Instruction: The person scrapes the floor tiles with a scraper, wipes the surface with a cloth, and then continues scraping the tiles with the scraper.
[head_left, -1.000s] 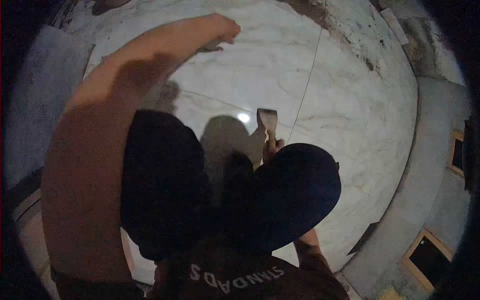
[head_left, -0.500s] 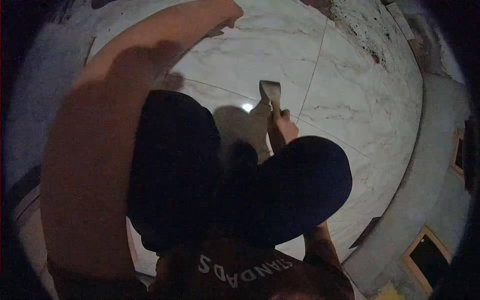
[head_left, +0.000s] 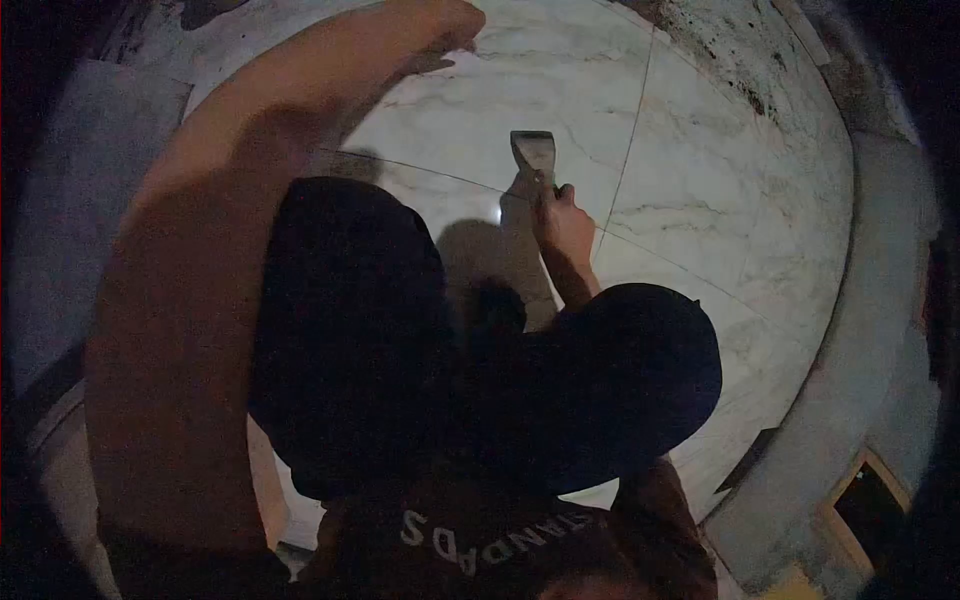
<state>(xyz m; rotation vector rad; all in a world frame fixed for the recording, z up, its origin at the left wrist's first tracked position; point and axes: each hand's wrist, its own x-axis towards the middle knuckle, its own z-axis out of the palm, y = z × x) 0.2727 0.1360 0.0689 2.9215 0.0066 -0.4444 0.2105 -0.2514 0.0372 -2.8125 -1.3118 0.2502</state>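
A scraper with a wide flat metal blade points away from me over the pale marbled tiles. My right hand is closed around its handle, just beyond my right knee. Far up on the left, my left hand reaches to the tiled floor at the end of my outstretched arm. Its fingers are dim and partly hidden, and nothing can be made out in them. Dark seams between tiles run beside and below the scraper.
Both my knees, in dark cloth, fill the middle. Dark crumbly debris lies at the upper right edge of the tiles. A grey ledge curves along the right, with a wood-framed dark opening at lower right.
My right hand has moved forward with the scraper, so more of the wrist and forearm shows past the knee. My left hand has shifted slightly.
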